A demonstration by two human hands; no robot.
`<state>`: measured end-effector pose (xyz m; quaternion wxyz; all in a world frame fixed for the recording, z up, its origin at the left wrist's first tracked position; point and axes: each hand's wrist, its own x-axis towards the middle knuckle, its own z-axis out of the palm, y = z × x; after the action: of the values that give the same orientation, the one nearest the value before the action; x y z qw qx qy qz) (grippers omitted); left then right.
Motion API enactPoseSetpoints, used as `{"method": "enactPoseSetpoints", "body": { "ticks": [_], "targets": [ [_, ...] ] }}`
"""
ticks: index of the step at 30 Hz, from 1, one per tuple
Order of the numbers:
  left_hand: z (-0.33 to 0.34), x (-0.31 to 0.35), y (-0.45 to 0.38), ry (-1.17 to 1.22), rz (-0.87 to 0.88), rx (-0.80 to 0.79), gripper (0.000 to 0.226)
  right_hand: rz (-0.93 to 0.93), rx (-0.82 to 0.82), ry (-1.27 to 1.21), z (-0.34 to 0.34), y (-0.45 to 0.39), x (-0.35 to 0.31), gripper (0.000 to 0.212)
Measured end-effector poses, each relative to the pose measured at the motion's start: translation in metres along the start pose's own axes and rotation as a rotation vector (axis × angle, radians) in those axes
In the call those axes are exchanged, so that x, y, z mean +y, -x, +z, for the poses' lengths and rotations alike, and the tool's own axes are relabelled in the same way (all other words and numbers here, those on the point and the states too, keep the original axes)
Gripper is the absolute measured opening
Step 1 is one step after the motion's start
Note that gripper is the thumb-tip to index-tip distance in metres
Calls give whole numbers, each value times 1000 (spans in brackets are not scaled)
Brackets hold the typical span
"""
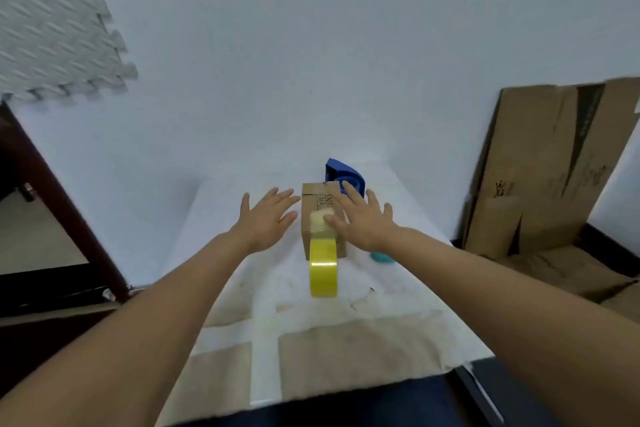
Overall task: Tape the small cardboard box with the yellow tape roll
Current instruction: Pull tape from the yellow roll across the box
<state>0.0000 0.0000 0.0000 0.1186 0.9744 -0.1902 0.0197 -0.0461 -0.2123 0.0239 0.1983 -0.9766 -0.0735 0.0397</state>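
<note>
A small brown cardboard box [320, 199] lies on the white-covered table [398, 288], its long side running away from me. The yellow tape roll [323, 267] stands on edge against the box's near end, and a pale strip of tape [319, 220] runs from it up onto the box top. My right hand [363, 218] lies flat on the box's right side, thumb pressing the strip. My left hand [268, 217] hovers open just left of the box, fingers spread, fingertips near its upper left edge.
A blue object [343, 174] sits right behind the box. A small teal object [381, 257] lies on the table under my right wrist. Flattened cardboard [540, 166] leans on the wall at right. A dark wooden frame [59, 204] stands at left.
</note>
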Motion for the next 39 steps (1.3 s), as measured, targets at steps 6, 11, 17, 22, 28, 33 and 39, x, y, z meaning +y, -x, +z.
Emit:
{"method": "enactPoseSetpoints", "body": {
  "ticks": [6, 11, 17, 22, 28, 33, 39],
  "targets": [
    [16, 0, 20, 109, -3, 57, 45, 43, 3, -41, 15, 6, 14, 60],
    [33, 11, 24, 217, 89, 148, 57, 83, 40, -91, 36, 3, 40, 55],
    [42, 7, 7, 311, 127, 185, 74, 247, 44, -82, 63, 0, 78, 60],
    [46, 10, -2, 320, 206, 205, 79, 206, 228, 37, 82, 2, 91, 42],
    [52, 5, -3, 292, 280, 243, 88, 319, 453, -535, 82, -3, 76, 27],
    [49, 1, -11, 265, 334, 185, 95, 671, 285, -1644, 72, 3, 37, 18],
    [47, -1, -15, 240, 359, 55, 96, 546, 132, -1416, 73, 30, 18, 11]
  ]
}}
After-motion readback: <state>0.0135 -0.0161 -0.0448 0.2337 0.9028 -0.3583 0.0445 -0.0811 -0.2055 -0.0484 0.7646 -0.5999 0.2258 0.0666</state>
